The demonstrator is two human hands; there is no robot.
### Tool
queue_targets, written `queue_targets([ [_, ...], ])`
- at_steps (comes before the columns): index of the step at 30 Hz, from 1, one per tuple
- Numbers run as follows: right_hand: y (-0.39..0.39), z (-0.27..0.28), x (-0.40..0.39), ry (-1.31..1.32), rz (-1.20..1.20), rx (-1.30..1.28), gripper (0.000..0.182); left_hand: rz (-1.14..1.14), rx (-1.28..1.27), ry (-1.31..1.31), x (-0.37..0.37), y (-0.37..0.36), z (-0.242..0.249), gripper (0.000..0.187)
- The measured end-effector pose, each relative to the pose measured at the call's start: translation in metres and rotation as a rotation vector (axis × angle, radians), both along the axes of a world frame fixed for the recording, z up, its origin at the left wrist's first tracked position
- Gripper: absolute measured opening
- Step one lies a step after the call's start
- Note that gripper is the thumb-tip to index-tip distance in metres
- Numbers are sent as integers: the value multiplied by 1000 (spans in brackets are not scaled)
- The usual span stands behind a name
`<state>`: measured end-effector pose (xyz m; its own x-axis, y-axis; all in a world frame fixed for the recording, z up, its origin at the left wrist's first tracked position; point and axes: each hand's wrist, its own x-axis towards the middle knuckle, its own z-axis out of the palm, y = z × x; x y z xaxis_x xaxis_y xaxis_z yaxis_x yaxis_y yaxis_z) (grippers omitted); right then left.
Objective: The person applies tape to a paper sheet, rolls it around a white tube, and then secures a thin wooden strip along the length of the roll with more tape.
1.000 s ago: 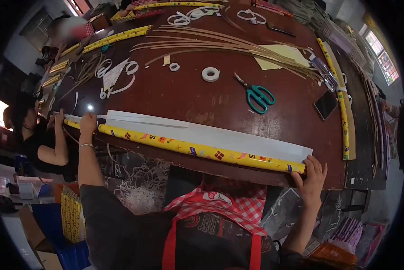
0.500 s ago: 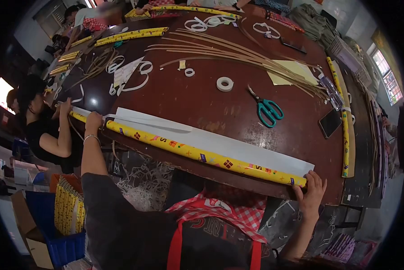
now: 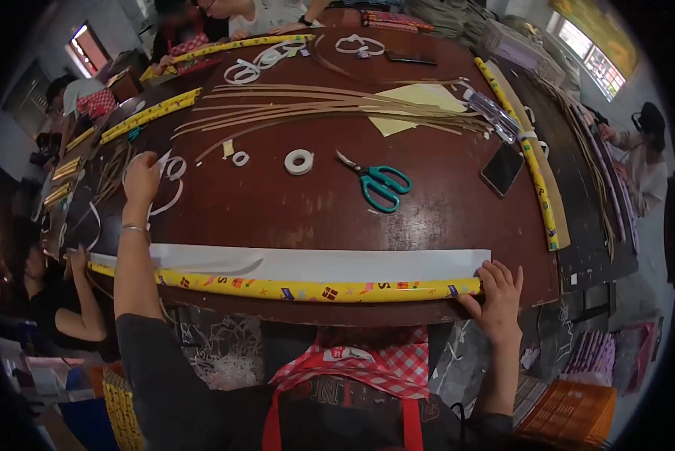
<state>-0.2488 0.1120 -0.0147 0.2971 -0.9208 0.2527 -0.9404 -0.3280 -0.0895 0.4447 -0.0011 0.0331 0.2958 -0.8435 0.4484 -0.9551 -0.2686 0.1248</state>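
Observation:
A long yellow patterned wrapped stick (image 3: 307,289) lies along the near edge of the dark brown table (image 3: 277,218), with a white paper strip (image 3: 337,263) just behind it. My right hand (image 3: 494,295) grips the stick's right end. My left hand (image 3: 142,177) is stretched out over the table, far from the stick, and touches white paper strips and loops (image 3: 174,167); whether it has hold of one I cannot tell.
Teal scissors (image 3: 379,183), a white tape roll (image 3: 298,161), a small tape ring (image 3: 240,158), a phone (image 3: 502,168), thin bamboo strips (image 3: 322,109) and yellow paper (image 3: 416,101) lie on the table. More yellow sticks (image 3: 537,180) lie at the right and far left. Other people sit around the table.
My left hand let go of the stick's left end and reached forward to the white loops. The view turned, so the stick now lies level across the near edge.

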Motion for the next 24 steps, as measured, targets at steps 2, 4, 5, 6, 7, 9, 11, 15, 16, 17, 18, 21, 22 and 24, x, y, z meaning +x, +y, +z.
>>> queue_targets([
  [2, 1, 0, 0, -2, -7, 8, 62, -228, -46, 29, -78, -55, -2, 21],
  [4, 1, 1, 0, -7, 10, 19, 64, -441, 1, 64, -159, -103, -9, 20],
  [5, 1, 1, 0, -4, -7, 16, 64, -523, 44, 34, -200, -123, -12, 19],
  [6, 1, 0, 0, -2, -2, 23, 65, -590, 69, 94, -244, -136, -11, 19],
  [7, 1, 0, 0, 0, 4, 30, 66, -644, 93, 115, -280, -152, -17, 19],
  [9, 1, 3, 1, 5, -15, 29, 67, -703, 181, 185, -344, -178, -22, 20],
  [11, 1, 4, 1, 20, 3, 41, 67, -718, 242, 235, -383, -199, -27, 21],
  [15, 1, 4, 1, -23, 7, 45, 63, -695, -9, 53, -411, -230, -60, 25],
  [16, 1, 4, 1, -19, 11, 35, 63, -651, 63, 107, -411, -235, -62, 23],
  [17, 0, 5, 1, -23, 5, 37, 63, -606, 136, 160, -409, -239, -64, 20],
  [18, 0, 6, 2, -27, 9, 41, 64, -613, 141, 156, -407, -238, -63, 20],
  [21, 0, 5, 2, -44, 2, 39, 64, -699, 225, 227, -403, -235, -53, 21],
  [22, 1, 5, 2, -54, 2, 36, 65, -708, 231, 224, -400, -236, -54, 21],
  [24, 1, 3, 0, -60, 4, 32, 65, -840, 92, 89, -395, -233, -51, 21],
])
